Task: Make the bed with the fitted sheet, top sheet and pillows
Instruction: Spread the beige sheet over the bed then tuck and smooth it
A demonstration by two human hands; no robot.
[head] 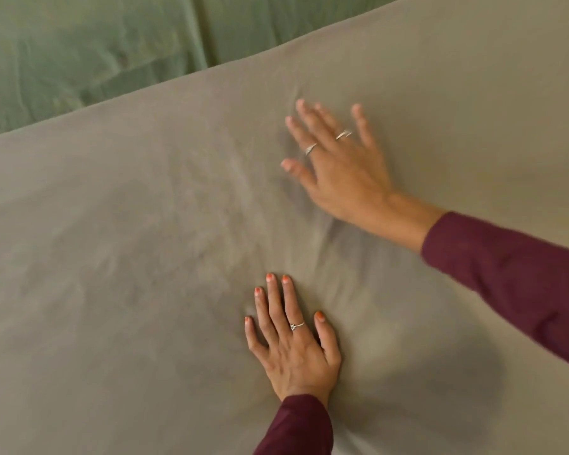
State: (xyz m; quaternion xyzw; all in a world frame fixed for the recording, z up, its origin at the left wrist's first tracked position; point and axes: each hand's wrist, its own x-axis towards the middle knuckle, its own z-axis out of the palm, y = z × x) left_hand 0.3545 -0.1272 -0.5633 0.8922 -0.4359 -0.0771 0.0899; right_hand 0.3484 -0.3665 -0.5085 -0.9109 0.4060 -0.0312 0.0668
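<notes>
green bedding (pixel 79 54) beyond taupe top sheet (pixel 128 257) — left hand (pixel 294 346), right hand (pixel 340 165), fingers spread flat — sweep outward firmly, chasing creases to the edge.

head view, close above bed (pixel 112 257), facing down

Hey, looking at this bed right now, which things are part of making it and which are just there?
Part of the job:
- taupe sheet, spread out
- green sheet beyond its edge
- left hand, flat on the taupe sheet
- right hand, fingers spread on it

Just there:
- rings on the fingers
- maroon sleeves
</notes>
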